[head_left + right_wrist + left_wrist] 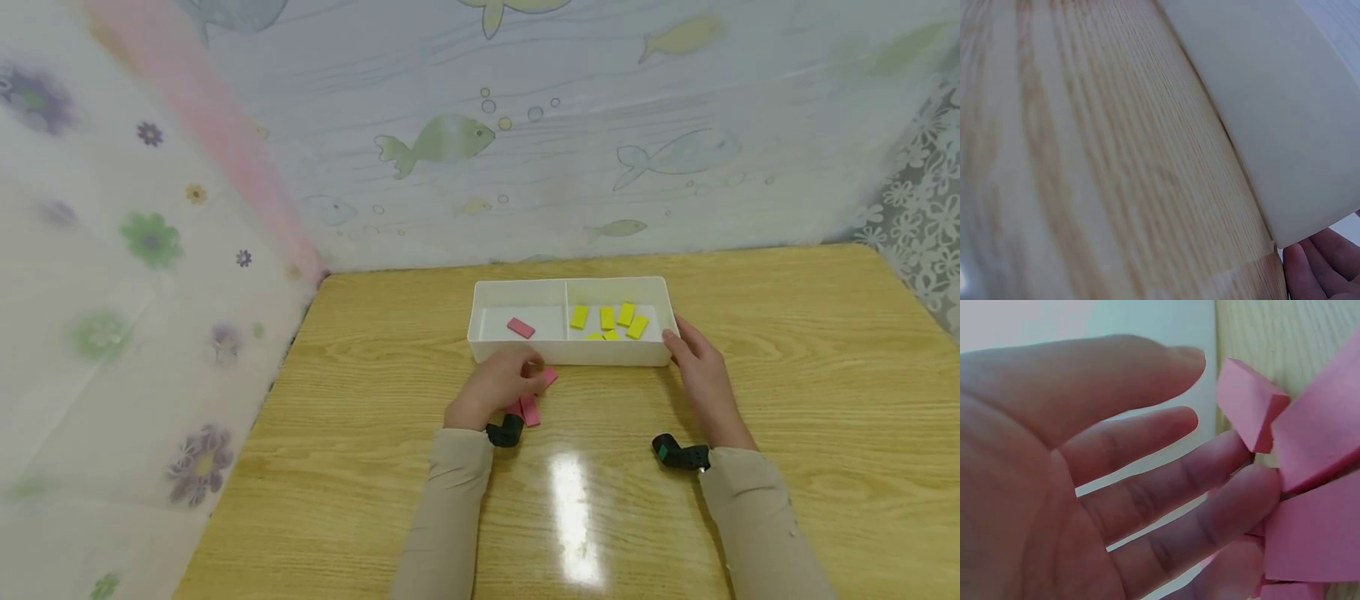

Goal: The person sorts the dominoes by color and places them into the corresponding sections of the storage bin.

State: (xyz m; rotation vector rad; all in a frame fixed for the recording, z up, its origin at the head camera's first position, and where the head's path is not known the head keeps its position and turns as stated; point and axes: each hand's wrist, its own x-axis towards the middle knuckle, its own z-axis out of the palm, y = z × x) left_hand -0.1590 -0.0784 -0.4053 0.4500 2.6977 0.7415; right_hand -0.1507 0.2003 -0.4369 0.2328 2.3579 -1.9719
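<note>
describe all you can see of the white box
The white box looks plastic: rectangular, low-walled, open on top. A divider splits it; one pink piece shows on the left, several yellow pieces on the right. It sits upright on the table. The right hand grips its right end; whether the left hand touches it is unclear.

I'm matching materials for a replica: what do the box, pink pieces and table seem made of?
Box: probably plastic, smooth; thin, plain white walls.
Pink pieces: matte, perhaps painted wood or foam; even colour.
Table: glossy wood or laminate; grain and bright reflection show.
</note>
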